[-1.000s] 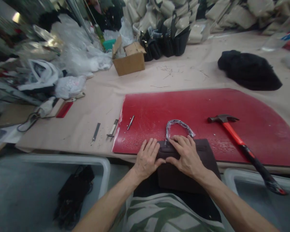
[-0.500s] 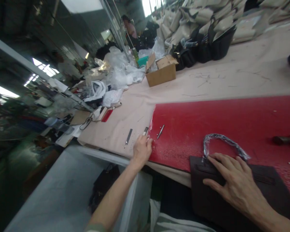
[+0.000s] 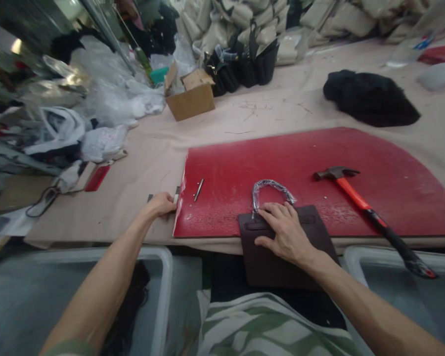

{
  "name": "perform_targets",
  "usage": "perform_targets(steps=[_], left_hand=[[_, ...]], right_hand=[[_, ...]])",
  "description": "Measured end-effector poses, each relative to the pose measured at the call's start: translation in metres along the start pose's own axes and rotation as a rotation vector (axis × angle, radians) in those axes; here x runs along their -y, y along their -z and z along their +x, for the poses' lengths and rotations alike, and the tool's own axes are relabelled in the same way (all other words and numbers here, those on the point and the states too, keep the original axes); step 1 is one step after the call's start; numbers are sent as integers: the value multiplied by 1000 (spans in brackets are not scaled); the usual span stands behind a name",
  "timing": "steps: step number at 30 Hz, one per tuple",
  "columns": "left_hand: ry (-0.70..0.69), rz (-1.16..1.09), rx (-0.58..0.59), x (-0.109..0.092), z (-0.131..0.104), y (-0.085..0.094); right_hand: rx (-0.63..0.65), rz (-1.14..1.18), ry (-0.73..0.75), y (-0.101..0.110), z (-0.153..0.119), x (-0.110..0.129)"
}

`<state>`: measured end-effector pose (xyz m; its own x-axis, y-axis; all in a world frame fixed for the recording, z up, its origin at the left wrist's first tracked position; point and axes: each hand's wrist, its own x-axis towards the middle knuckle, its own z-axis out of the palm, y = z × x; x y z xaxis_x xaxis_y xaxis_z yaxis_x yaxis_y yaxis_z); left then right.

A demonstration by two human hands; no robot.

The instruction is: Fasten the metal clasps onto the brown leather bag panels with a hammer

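A dark brown bag panel [image 3: 278,264] with a plastic-wrapped handle [image 3: 272,184] overhangs the front edge of the red board [image 3: 226,168]. Resting on it near the handle's base is my right hand [image 3: 285,230], fingers spread. My left hand [image 3: 162,204] is at the board's left edge, fingers closed beside a small flat metal piece [image 3: 176,197]; what they grip is too small to make out. A thin metal rod [image 3: 199,190] lies on the board. The hammer [image 3: 356,195] with an orange and black handle lies right of the bag.
A cardboard box [image 3: 191,101], black bags [image 3: 241,66] and a beige pile [image 3: 222,29] stand at the back. Black cloth [image 3: 371,99] lies at right. Plastic wrap [image 3: 107,79] heaps at left. Grey bins [image 3: 166,277] sit below the table edge.
The view has swung to the right, bringing the whole hammer and the black cloth into sight. My left hand remains by the board's left edge, and my right hand stays on the bag.
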<state>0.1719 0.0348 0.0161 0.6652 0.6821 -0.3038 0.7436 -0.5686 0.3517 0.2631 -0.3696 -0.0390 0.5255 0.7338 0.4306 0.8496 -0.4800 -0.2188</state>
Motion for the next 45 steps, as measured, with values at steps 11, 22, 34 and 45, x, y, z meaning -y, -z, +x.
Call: perform_targets(steps=[11,22,34,45], left_hand=[[-190,-596,-125,21,-51,6],[-805,-1073,-224,-86,-133,-130],[-814,-1008,-153,-97,-136,-154],[-952,-806,-236,-99,-132,-156]], right_hand=[[-13,50,-21,-1,-2,1],[-2,35,-33,4,0,3],[2,66,-49,2,-1,4],[-3,76,-59,3,-1,5]])
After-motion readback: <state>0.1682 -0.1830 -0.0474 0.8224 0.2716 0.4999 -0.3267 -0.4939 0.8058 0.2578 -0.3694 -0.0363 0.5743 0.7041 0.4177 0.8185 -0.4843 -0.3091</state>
